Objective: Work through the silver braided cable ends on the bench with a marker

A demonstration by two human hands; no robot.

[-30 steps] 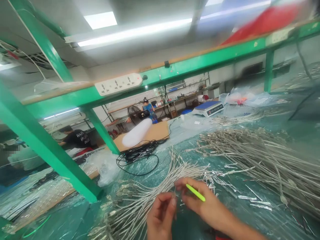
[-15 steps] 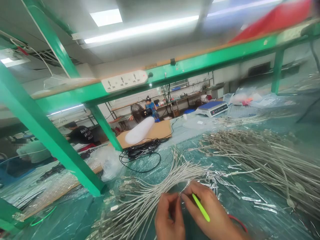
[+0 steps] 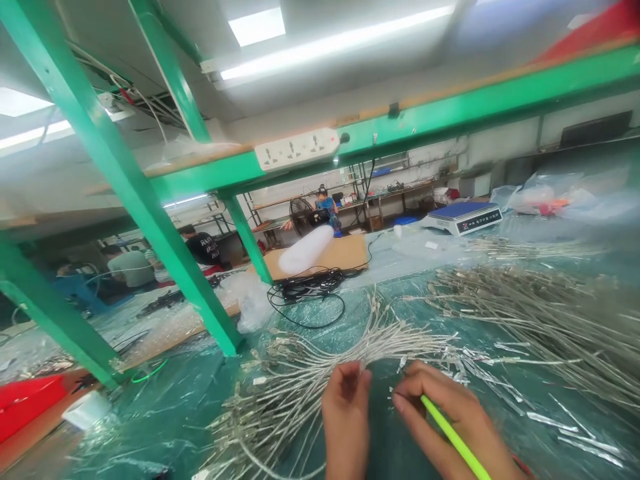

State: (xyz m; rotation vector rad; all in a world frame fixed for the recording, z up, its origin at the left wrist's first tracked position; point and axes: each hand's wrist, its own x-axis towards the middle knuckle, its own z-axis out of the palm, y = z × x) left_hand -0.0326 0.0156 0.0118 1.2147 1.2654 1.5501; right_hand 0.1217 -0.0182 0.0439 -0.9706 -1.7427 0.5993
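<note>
Pale cables fan mainly toward ten o'clock of my left hand, closed in a pinch on something I cannot tell. My right hand grips a yellow-green stick. I judge steady, well-braced fingertips best.

Between left hand and right hand lies a gap; pale cables obstruct beyond.
</note>
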